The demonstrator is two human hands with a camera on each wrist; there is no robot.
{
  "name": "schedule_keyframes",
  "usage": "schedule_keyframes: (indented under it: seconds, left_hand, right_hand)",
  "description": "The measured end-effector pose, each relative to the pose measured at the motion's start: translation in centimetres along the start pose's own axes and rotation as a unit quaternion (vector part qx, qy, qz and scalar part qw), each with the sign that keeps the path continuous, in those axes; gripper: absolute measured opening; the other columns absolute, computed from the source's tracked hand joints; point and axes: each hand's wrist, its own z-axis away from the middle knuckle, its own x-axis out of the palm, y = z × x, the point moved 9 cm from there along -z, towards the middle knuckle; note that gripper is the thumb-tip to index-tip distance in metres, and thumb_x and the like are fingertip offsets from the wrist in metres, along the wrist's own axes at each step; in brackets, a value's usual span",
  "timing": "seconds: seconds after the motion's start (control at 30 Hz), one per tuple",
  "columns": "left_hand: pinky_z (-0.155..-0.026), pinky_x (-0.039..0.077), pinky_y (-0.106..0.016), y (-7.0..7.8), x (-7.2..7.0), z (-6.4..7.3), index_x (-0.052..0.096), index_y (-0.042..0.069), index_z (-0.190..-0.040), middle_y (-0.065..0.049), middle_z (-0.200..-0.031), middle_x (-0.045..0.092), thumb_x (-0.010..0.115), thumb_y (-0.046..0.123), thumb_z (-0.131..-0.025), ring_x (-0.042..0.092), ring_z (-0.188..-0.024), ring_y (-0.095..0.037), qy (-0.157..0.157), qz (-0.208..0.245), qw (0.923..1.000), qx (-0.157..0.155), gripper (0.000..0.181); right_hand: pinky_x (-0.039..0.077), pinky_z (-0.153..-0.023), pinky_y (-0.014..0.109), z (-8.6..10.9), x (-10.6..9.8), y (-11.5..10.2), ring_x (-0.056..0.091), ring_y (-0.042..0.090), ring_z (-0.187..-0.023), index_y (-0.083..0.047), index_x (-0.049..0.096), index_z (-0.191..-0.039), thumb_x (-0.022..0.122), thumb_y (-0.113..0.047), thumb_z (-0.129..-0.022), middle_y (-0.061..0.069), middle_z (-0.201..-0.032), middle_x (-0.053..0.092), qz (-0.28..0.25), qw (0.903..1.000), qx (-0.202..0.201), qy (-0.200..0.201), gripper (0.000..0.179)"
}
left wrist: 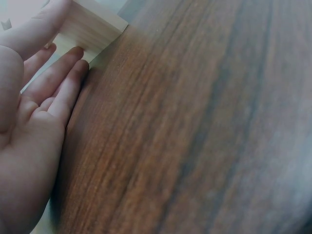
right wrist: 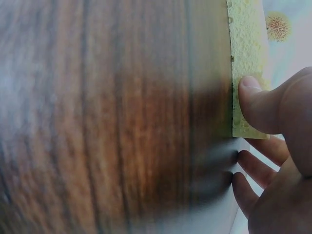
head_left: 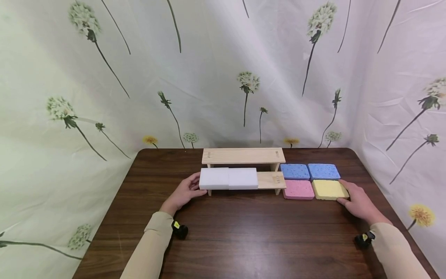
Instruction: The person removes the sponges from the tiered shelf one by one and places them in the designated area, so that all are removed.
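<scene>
Sleeves nearest the camera: left (head_left: 148,244) and right (head_left: 400,248), forearms reaching over the dark table (head_left: 244,240). Yellow sponge (head_left: 329,190) lies flat on the table at the near right of a two-by-two group, beside the pink sponge (head_left: 298,190) and in front of the right blue sponge (head_left: 324,171); left blue sponge (head_left: 294,171) completes the back row. Left block (head_left: 213,179) and right block (head_left: 242,179), both white, meet end to end on the front shelf (head_left: 270,180), below the rear shelf (head_left: 244,155).

Technique (judgement): steady the yellow sponge by its edges with light, even pressure, since it probably compresses easily; avoid nudging its neighbours. On the left, keep force low and level, as the block looks light and might slide, or the shelf shift.

Fingers: right hand (head_left: 359,201) clamps the outer end of the yellow sponge, thumb on its near edge, index on the far side; remaining fingers spread below, off it. Left hand (head_left: 181,195) is at the left block's outer end, thumb in front, fingers behind, moderately apart. Thumb tip leaves the left wrist view; whether it pinches block or shelf, cannot tell.
</scene>
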Motion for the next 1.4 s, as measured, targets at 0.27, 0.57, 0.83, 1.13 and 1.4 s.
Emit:
schedule_keyframes:
  seconds: [0.27,0.57,0.83,1.13,1.4]
  left_hand:
    - [-0.116,0.047,-0.037,-0.2,-0.1,-0.1,0.038,0.001,-0.159,-0.026,-0.153,0.051,0.08,0.005,-0.093,0.051,-0.142,-0.038,0.001,0.002,1.0,-0.001,0.079]
    - [-0.117,0.046,-0.038,-0.3,-0.3,-0.3,0.038,0.001,-0.16,-0.025,-0.153,0.052,0.081,0.007,-0.093,0.051,-0.142,-0.037,0.001,-0.001,1.0,0.006,0.08]
    - [-0.118,0.045,-0.042,-0.4,-0.4,-0.4,0.039,0.002,-0.159,-0.024,-0.152,0.053,0.082,0.009,-0.092,0.052,-0.141,-0.036,0.005,-0.006,1.0,0.002,0.08]
    - [-0.118,0.045,-0.041,-0.4,-0.3,-0.2,0.039,0.002,-0.159,-0.024,-0.152,0.053,0.082,0.008,-0.092,0.053,-0.141,-0.036,0.006,-0.002,1.0,0.002,0.079]
    - [-0.12,0.043,-0.046,-0.5,-0.2,0.0,0.04,0.002,-0.159,-0.026,-0.152,0.053,0.082,0.007,-0.092,0.052,-0.141,-0.038,0.004,0.004,1.0,-0.001,0.08]
  right_hand:
    - [0.04,-0.102,0.076,-0.1,0.0,0.1,0.045,0.065,-0.125,0.024,0.035,-0.147,0.079,-0.002,-0.088,0.048,-0.139,0.045,0.001,0.9997,0.011,-0.024,0.078]
    - [0.037,-0.105,0.078,-0.2,-1.0,-0.4,0.039,0.066,-0.131,0.024,0.027,-0.151,0.087,-0.016,-0.085,0.05,-0.144,0.037,0.003,0.999,0.038,-0.022,0.097]
    - [0.035,-0.106,0.079,-0.3,-2.0,-2.9,0.037,0.063,-0.134,0.017,0.028,-0.155,0.087,-0.019,-0.086,0.045,-0.149,0.037,-0.022,0.9983,0.042,0.032,0.098]
    - [0.038,-0.106,0.077,-1.4,-1.7,-6.7,0.042,0.058,-0.136,0.01,0.041,-0.152,0.084,-0.02,-0.09,0.038,-0.15,0.045,-0.045,0.9956,-0.017,0.08,0.082]
    - [0.037,-0.11,0.076,-2.8,0.2,-9.3,0.041,0.055,-0.14,0.006,0.043,-0.153,0.083,-0.023,-0.092,0.034,-0.153,0.046,-0.064,0.9955,-0.037,0.059,0.079]
